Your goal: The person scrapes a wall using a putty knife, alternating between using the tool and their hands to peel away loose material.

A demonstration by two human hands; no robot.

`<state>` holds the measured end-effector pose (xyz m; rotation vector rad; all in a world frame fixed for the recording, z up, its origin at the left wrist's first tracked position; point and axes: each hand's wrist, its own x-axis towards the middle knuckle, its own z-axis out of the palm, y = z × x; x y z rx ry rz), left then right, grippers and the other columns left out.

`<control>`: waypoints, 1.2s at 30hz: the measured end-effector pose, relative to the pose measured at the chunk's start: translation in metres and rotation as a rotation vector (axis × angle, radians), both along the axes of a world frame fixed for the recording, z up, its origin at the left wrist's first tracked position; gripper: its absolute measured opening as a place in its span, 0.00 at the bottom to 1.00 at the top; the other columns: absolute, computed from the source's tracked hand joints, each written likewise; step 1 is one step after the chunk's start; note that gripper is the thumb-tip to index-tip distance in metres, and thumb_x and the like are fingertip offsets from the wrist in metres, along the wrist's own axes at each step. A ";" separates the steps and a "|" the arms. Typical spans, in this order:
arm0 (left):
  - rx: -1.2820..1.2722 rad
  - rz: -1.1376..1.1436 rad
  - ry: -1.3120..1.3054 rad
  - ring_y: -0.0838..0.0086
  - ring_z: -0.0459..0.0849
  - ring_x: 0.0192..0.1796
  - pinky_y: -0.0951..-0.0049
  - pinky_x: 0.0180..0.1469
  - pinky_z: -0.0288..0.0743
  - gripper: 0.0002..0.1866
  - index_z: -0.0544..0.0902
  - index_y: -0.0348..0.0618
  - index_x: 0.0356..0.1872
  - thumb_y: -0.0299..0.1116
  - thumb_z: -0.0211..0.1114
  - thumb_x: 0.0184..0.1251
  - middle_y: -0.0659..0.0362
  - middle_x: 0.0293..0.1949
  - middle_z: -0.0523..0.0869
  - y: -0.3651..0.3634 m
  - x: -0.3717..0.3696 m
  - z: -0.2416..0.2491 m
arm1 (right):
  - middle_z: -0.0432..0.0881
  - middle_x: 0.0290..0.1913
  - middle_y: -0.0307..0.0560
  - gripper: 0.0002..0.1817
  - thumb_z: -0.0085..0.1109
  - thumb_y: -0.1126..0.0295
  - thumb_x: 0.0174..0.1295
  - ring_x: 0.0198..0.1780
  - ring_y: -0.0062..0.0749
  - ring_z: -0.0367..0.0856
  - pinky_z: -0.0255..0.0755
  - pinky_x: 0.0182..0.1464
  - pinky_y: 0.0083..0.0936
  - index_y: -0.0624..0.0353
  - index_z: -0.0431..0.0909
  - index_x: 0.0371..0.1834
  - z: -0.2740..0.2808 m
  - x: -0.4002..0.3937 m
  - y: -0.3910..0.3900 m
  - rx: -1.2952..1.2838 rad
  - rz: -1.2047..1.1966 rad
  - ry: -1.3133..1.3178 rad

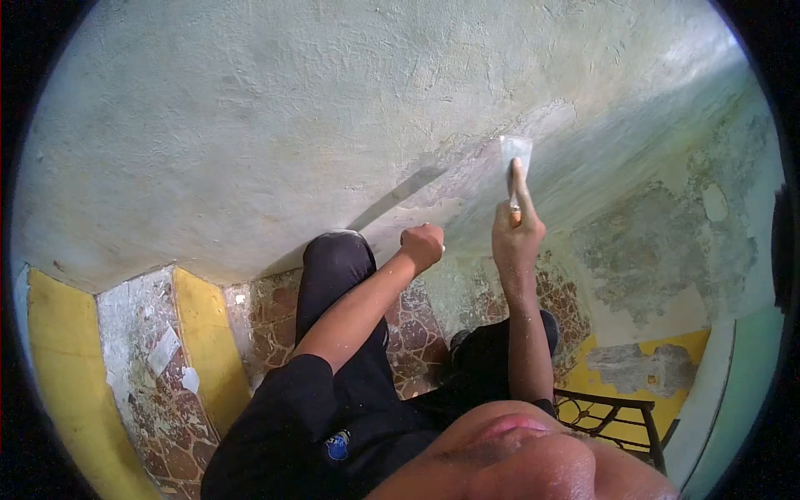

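My right hand (518,237) is closed around the orange-brown handle of a putty knife (517,150), one finger stretched along its blade. The blade points up and lies at or very near the wall (275,117), beside a rough patch (475,162) where the paint has come off. Lower and to the left, my left hand (423,247) is curled into a fist in front of the wall. A small pale bit shows at its edge, but what the fingers hold, if anything, is hidden.
My bent knee (337,250) is close to the wall. Yellow-faced steps (204,312) with paint flakes are at lower left. Patterned brown tiles (412,333) lie below me. A dark metal railing (608,404) stands at lower right, near a peeling side wall (667,250).
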<state>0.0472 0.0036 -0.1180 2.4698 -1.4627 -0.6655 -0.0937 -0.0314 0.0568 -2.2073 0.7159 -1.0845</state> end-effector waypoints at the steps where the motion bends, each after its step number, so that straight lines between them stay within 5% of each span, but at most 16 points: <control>1: 0.037 0.011 0.013 0.52 0.90 0.58 0.47 0.53 0.86 0.20 0.90 0.45 0.55 0.47 0.69 0.72 0.49 0.59 0.90 -0.004 -0.001 0.000 | 0.78 0.75 0.45 0.38 0.49 0.87 0.69 0.30 0.12 0.74 0.70 0.32 0.17 0.43 0.68 0.82 0.010 0.000 0.002 0.084 -0.002 -0.053; 4: 0.065 0.006 0.025 0.52 0.91 0.57 0.43 0.51 0.86 0.20 0.90 0.45 0.56 0.47 0.69 0.71 0.48 0.58 0.90 -0.007 0.000 -0.004 | 0.77 0.75 0.44 0.39 0.47 0.88 0.69 0.26 0.09 0.64 0.63 0.27 0.17 0.42 0.68 0.82 0.035 0.001 0.013 0.157 -0.008 -0.115; 5: 0.062 -0.008 0.025 0.52 0.91 0.57 0.41 0.50 0.86 0.21 0.90 0.44 0.56 0.46 0.70 0.71 0.48 0.57 0.90 -0.007 0.000 -0.006 | 0.86 0.65 0.48 0.38 0.45 0.87 0.69 0.22 0.10 0.64 0.63 0.22 0.19 0.44 0.67 0.82 0.038 0.001 0.012 0.132 -0.013 -0.141; 8: 0.042 -0.014 0.030 0.51 0.91 0.55 0.41 0.47 0.86 0.21 0.90 0.42 0.55 0.46 0.71 0.69 0.47 0.56 0.91 -0.007 0.000 -0.009 | 0.90 0.44 0.47 0.36 0.44 0.84 0.70 0.17 0.10 0.59 0.58 0.17 0.20 0.46 0.67 0.82 0.060 0.003 0.021 0.276 -0.042 -0.135; 9: 0.038 -0.016 0.031 0.51 0.91 0.55 0.41 0.47 0.86 0.21 0.90 0.42 0.55 0.46 0.71 0.69 0.47 0.56 0.91 -0.007 0.000 -0.009 | 0.80 0.24 0.38 0.34 0.44 0.81 0.71 0.14 0.10 0.57 0.56 0.14 0.22 0.49 0.67 0.82 0.061 0.010 0.019 0.220 -0.035 -0.187; 12: -0.008 -0.020 0.008 0.50 0.93 0.52 0.41 0.43 0.87 0.20 0.91 0.41 0.52 0.45 0.72 0.68 0.46 0.53 0.91 -0.005 -0.001 -0.010 | 0.79 0.24 0.37 0.34 0.44 0.81 0.71 0.15 0.12 0.61 0.59 0.14 0.23 0.53 0.65 0.83 0.085 0.012 0.017 0.334 -0.049 -0.212; 13: -0.035 -0.028 0.003 0.50 0.93 0.51 0.42 0.43 0.87 0.19 0.91 0.41 0.51 0.45 0.72 0.68 0.46 0.52 0.92 -0.003 -0.001 -0.010 | 0.70 0.16 0.31 0.33 0.44 0.80 0.72 0.12 0.13 0.59 0.57 0.12 0.25 0.54 0.65 0.82 0.091 0.017 0.016 0.299 -0.069 -0.270; 21: -0.110 -0.020 0.007 0.49 0.93 0.50 0.41 0.41 0.87 0.17 0.92 0.41 0.48 0.42 0.71 0.67 0.44 0.50 0.92 -0.002 0.002 -0.014 | 0.71 0.19 0.33 0.33 0.48 0.78 0.72 0.14 0.14 0.61 0.59 0.13 0.25 0.52 0.66 0.83 0.113 0.027 0.004 0.333 -0.095 -0.267; 26: -0.096 -0.019 0.032 0.48 0.93 0.51 0.41 0.41 0.87 0.16 0.92 0.41 0.47 0.39 0.70 0.65 0.43 0.48 0.92 0.001 0.000 -0.010 | 0.67 0.19 0.36 0.35 0.57 0.73 0.72 0.14 0.21 0.63 0.59 0.15 0.26 0.49 0.63 0.84 0.159 0.038 -0.118 0.408 -0.150 -0.633; 28: -0.081 -0.024 0.011 0.48 0.93 0.51 0.41 0.41 0.87 0.16 0.92 0.41 0.47 0.41 0.71 0.66 0.44 0.48 0.92 0.004 0.001 -0.007 | 0.73 0.24 0.38 0.34 0.57 0.73 0.73 0.18 0.17 0.66 0.59 0.13 0.24 0.53 0.64 0.83 0.185 0.024 -0.107 0.353 -0.148 -0.680; 30: -0.069 -0.032 0.010 0.49 0.93 0.50 0.41 0.41 0.87 0.16 0.93 0.42 0.46 0.42 0.71 0.66 0.44 0.48 0.93 -0.001 0.001 -0.003 | 0.70 0.24 0.39 0.33 0.53 0.75 0.74 0.15 0.17 0.63 0.55 0.13 0.23 0.47 0.65 0.83 0.195 0.007 -0.076 0.201 -0.117 -0.522; 31: -0.091 -0.033 0.010 0.50 0.93 0.50 0.43 0.42 0.87 0.16 0.92 0.42 0.45 0.43 0.71 0.66 0.45 0.48 0.93 0.000 -0.001 -0.001 | 0.81 0.34 0.47 0.31 0.51 0.75 0.77 0.15 0.14 0.64 0.55 0.12 0.19 0.46 0.65 0.83 0.184 0.006 -0.071 0.174 -0.102 -0.504; 33: -0.101 -0.049 0.013 0.51 0.93 0.50 0.45 0.43 0.87 0.16 0.92 0.41 0.44 0.43 0.71 0.67 0.45 0.48 0.93 0.004 -0.006 -0.002 | 0.86 0.49 0.53 0.32 0.53 0.74 0.78 0.15 0.12 0.65 0.60 0.13 0.15 0.46 0.63 0.84 0.138 0.011 -0.063 -0.099 -0.027 -0.418; 34: -0.124 -0.051 0.009 0.51 0.93 0.49 0.48 0.45 0.87 0.16 0.92 0.41 0.44 0.42 0.70 0.67 0.45 0.47 0.93 0.007 -0.005 -0.002 | 0.80 0.68 0.56 0.33 0.53 0.77 0.76 0.15 0.10 0.64 0.64 0.13 0.12 0.47 0.61 0.84 0.104 0.009 -0.066 -0.094 0.084 -0.302; 35: -0.151 -0.052 0.002 0.51 0.93 0.49 0.50 0.46 0.87 0.15 0.92 0.40 0.43 0.42 0.70 0.67 0.45 0.47 0.93 0.008 -0.003 -0.001 | 0.75 0.75 0.55 0.36 0.53 0.81 0.74 0.19 0.10 0.68 0.68 0.17 0.10 0.47 0.60 0.84 0.062 0.012 -0.066 -0.128 -0.010 0.015; 36: -0.153 -0.060 -0.009 0.51 0.93 0.49 0.50 0.46 0.87 0.15 0.92 0.40 0.43 0.42 0.70 0.67 0.45 0.47 0.93 0.011 -0.003 0.003 | 0.76 0.74 0.56 0.36 0.53 0.81 0.74 0.25 0.11 0.73 0.71 0.21 0.08 0.48 0.61 0.84 0.007 0.016 -0.066 0.061 0.015 -0.046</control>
